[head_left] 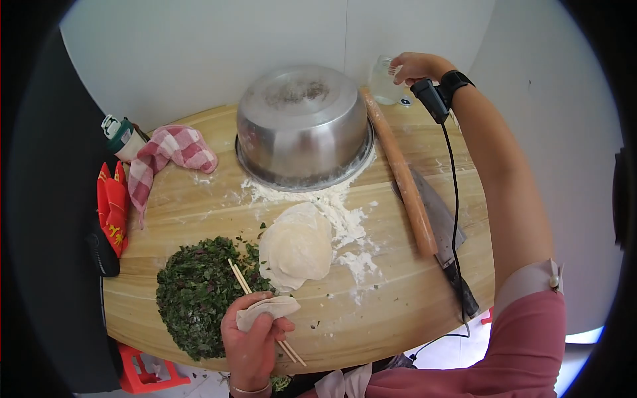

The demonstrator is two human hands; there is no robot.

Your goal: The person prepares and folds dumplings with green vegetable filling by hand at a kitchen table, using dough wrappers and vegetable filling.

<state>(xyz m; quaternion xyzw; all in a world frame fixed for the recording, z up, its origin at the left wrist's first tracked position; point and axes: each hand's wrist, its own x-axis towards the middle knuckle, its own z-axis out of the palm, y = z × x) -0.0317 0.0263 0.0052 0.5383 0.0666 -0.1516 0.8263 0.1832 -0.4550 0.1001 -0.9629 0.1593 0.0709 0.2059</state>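
My left hand [252, 345] is closed on a folded dumpling wrapper [269, 312], pinched between thumb and fingers with its curved edge upward. A pair of chopsticks [240, 277] passes behind that hand at a slant. Close by on the left lies a heap of chopped dark greens [199, 292]. Just beyond the hand is a pile of round dough wrappers [295, 245]. At the back right, my right arm is stretched out and my right hand [421, 66] is at the mouth of a glass jar [381, 89] of cloudy liquid, fingers bent and apart at its rim.
An upturned metal basin [298, 132] stands at the back, with flour [342, 219] spread before it. To its right lie a rolling pin [401, 176] and a cleaver [438, 209]. A checked cloth [176, 149], a bottle [123, 139] and a red item [113, 205] are on the left. A cable [455, 199] hangs from my right wrist.
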